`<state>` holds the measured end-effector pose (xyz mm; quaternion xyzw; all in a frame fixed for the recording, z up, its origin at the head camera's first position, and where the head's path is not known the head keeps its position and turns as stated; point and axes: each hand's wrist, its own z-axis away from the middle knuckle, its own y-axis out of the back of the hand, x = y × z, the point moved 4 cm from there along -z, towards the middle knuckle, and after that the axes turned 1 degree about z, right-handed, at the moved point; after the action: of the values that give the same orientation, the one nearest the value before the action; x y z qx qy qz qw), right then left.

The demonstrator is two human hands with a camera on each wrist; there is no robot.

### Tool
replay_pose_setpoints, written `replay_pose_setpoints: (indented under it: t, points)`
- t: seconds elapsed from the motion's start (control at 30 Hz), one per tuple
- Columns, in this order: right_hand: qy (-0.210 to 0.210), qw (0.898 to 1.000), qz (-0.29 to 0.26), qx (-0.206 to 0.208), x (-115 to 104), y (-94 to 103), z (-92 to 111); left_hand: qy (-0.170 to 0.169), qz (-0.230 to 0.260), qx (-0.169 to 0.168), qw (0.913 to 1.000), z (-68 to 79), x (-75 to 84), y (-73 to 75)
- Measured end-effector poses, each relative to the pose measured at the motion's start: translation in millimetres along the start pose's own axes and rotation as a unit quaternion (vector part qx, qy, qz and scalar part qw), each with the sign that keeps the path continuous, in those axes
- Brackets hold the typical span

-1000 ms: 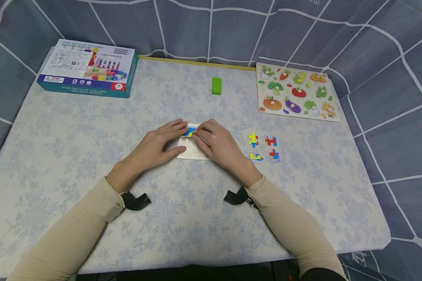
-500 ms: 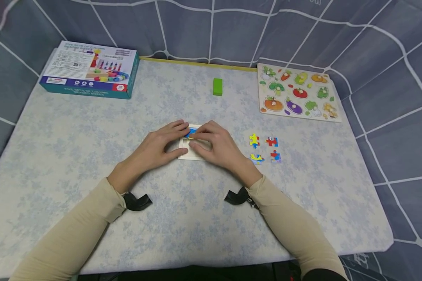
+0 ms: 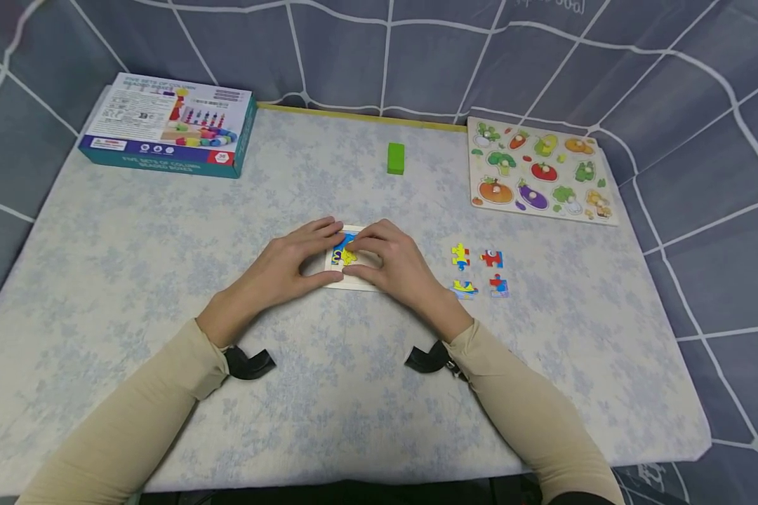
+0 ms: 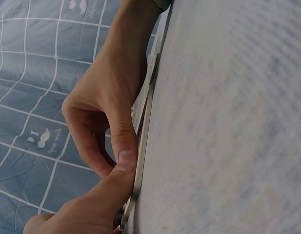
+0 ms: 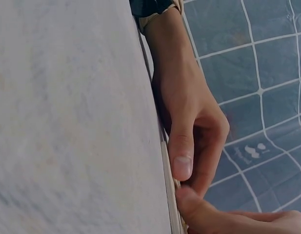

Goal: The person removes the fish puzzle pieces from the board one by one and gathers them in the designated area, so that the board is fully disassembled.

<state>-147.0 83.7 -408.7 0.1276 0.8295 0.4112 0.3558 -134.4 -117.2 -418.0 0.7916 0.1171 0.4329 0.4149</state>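
Observation:
A small wooden puzzle tray point(image 3: 355, 284) lies mid-table, with blue and yellow jigsaw pieces in its left side. My left hand point(image 3: 279, 264) holds the tray's left end, thumb at the near edge and fingers over the far corner. From the other side, my right hand point(image 3: 393, 261) pinches a yellow puzzle piece point(image 3: 348, 255) low over the tray; its fingers hide the tray's right part. In the left wrist view, the right hand point(image 4: 104, 97) arches beside the left thumb. The right wrist view shows the left hand point(image 5: 187, 105) at the tray's edge.
To the right lie several loose jigsaw pieces, including a yellow piece point(image 3: 460, 255) and a red piece point(image 3: 492, 259). A green block point(image 3: 395, 158) stands further back. At the back left is a cardboard toy box point(image 3: 164, 126); at the back right, a vegetable peg puzzle point(image 3: 543, 172).
A blue and yellow piece now shows in the tray's lower left, where bare wood was visible. The right fingers have shifted slightly nearer; the left hand stays in place.

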Motion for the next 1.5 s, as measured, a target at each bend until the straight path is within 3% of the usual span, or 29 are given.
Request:
replay_pose_setpoints:
  t: [0.23, 0.77, 1.03, 1.5]
  points:
    - [0.01, 0.999, 0.043, -0.003, -4.8, 0.5, -1.1, 0.002, -0.001, 0.002, 1.0, -0.9, 0.0, -0.1]
    - [0.026, 0.999, 0.02, 0.019, -4.5, 1.7, -2.7, 0.008, 0.007, 0.002, 0.9999, -0.1, 0.6, 2.5]
    - [0.049, 0.999, -0.004, -0.018, -5.8, 4.5, 1.5, 0.008, 0.014, 0.002, 0.9999, -0.3, 0.4, 0.0]
    - [-0.005, 0.997, -0.024, -0.075, -2.9, 4.8, 1.7, 0.005, 0.013, 0.0, 0.9999, 0.6, 0.4, -0.4]
